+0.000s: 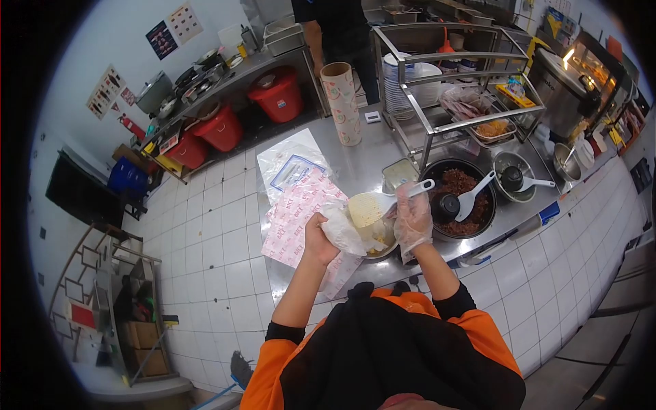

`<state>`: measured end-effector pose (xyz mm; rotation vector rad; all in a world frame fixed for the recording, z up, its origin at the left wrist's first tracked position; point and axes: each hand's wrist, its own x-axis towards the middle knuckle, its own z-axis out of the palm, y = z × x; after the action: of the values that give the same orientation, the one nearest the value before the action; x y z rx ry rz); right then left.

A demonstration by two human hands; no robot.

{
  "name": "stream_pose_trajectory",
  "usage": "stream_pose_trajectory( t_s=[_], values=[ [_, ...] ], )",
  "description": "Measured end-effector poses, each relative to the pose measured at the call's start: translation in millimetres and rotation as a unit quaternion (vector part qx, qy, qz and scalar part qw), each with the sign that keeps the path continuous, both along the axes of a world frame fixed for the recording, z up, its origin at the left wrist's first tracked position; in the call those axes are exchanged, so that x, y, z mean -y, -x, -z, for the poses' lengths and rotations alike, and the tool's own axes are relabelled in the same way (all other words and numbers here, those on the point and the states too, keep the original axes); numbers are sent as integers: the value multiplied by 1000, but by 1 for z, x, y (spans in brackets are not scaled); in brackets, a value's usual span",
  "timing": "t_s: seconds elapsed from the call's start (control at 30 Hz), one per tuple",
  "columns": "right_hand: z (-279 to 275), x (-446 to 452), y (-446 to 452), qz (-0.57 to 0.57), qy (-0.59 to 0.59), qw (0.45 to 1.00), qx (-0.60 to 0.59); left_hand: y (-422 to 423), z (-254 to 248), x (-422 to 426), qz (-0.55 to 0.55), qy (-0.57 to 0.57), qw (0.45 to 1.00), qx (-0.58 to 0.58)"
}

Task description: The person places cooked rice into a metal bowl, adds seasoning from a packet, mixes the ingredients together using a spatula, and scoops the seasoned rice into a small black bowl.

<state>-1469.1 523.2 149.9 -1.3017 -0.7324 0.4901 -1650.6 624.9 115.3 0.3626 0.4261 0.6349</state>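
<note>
My left hand [320, 240] is closed around a crumpled white paper or thin plastic bag [340, 229]; which of the two I cannot tell. My right hand [413, 222], in a clear plastic glove, grips the handle of a white rice paddle [369, 208]. Pale grains cling to the paddle's broad blade, which lies beside the bag. Below both hands is a round pan [391, 254], mostly covered by them, with yellowish food [378, 239] showing in it. Pink-printed wrapping paper [301, 215] lies left of my left hand.
A black pot [488, 220] of dark brown food holds another white paddle [471, 201]. Beyond it is a metal bowl [512, 161] with a paddle. A tall patterned roll [341, 102] and a steel rack [425, 126] stand farther back. A person [338, 31] stands across the table.
</note>
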Motion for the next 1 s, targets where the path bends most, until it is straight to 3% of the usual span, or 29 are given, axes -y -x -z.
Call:
stream_pose_trajectory(
  t_s=[0.23, 0.43, 0.53, 0.6, 0.63, 0.73, 0.83, 1.0],
  values=[
    [20, -4, 4, -13, -33, 998, -53, 1, -20, 9, 20, 9, 999, 43],
    [16, -5, 20, -3, -31, 971, -237, -15, -15, 12, 10, 4, 1000, -13],
    [26, -9, 27, -14, -15, 978, -207, -17, 9, 6, 20, -51, 998, -33],
    [38, -14, 23, 88, -34, 993, 68, -16, 16, 7, -4, -54, 997, -56],
    [40, -15, 22, 138, -40, 968, 205, -16, 16, 7, -16, -56, 996, -67],
    [9, 1, 30, 3, -27, 999, -44, -17, 8, 10, -36, -59, 996, -63],
    [5, -1, 41, 14, -64, 998, -9, -17, -48, 35, -42, -18, 998, -53],
    [-11, 2, 38, -32, -93, 995, -34, -9, -29, 25, -27, -154, 970, -187]
  ],
)
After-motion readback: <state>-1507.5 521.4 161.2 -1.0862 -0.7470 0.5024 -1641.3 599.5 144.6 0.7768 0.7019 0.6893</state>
